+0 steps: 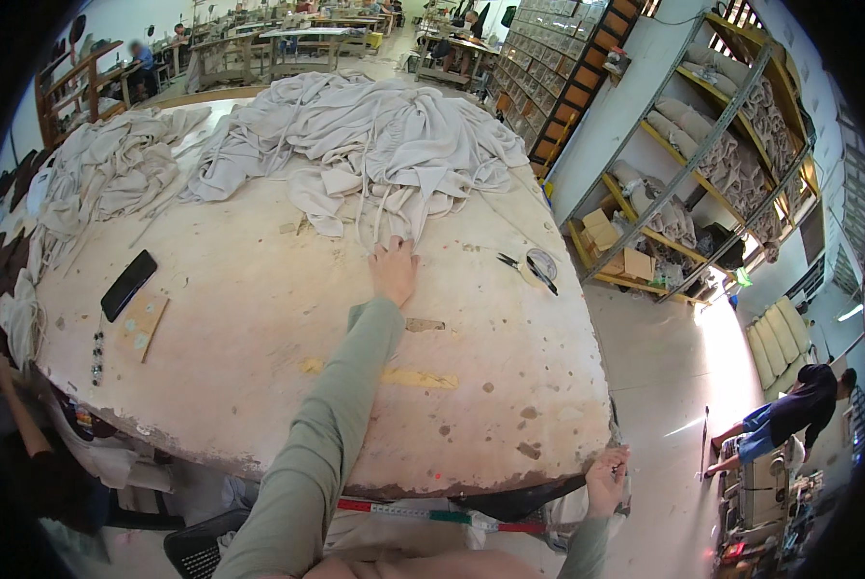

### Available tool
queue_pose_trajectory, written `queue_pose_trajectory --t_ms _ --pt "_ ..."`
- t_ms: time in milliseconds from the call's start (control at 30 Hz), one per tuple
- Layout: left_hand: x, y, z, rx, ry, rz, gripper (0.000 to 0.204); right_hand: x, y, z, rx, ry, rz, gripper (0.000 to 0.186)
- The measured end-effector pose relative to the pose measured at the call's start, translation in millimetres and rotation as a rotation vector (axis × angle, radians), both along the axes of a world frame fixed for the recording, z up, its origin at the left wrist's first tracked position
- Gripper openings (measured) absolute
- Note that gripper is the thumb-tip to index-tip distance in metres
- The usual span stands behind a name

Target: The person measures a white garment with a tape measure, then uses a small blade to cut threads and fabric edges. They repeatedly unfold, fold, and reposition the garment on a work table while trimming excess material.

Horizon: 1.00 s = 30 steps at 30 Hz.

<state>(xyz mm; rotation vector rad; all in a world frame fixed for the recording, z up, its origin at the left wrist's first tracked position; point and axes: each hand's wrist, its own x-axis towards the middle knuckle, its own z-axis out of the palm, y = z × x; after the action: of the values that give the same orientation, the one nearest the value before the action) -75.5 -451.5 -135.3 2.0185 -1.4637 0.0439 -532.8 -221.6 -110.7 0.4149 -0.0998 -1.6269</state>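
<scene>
Stretched forward over the worn pale tabletop [490, 357], my left hand [395, 270] has curled fingers gripping the lower end of a light grey cloth [394, 145], part of a crumpled heap with hanging strips. My right hand [607, 478] is at the table's near right corner, fingers closed around something too small to make out. Right of my left hand lie dark-handled snips [509, 262] and a round roll [541, 265] with a dark tool across it.
A phone [128, 285], beaded strand [97, 357] and wooden piece [143, 328] lie left, near more cloth [114, 179]. Shelves of bundles [698, 164] stand right. Another person [789, 415] is bent over at right; someone else's arm [22, 415] shows at left, with workbenches [297, 43] behind.
</scene>
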Motion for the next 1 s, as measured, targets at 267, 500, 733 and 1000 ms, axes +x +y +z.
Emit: queue_pose_trajectory --t_ms 267,500,733,1000 --pt "45 -3 38 -0.393 0.566 0.029 0.021 41 7 8 -0.084 1.064 0.2 0.025" --pt "18 137 174 -0.365 1.11 -0.891 0.031 148 -29 45 -0.247 1.706 0.721 0.038" --pt "-105 276 133 0.384 0.246 -1.732 0.037 224 -63 53 -0.325 1.028 0.966 0.048" --pt "-49 351 105 0.584 0.925 -1.816 0.03 243 -49 55 -0.373 2.152 0.767 0.046"
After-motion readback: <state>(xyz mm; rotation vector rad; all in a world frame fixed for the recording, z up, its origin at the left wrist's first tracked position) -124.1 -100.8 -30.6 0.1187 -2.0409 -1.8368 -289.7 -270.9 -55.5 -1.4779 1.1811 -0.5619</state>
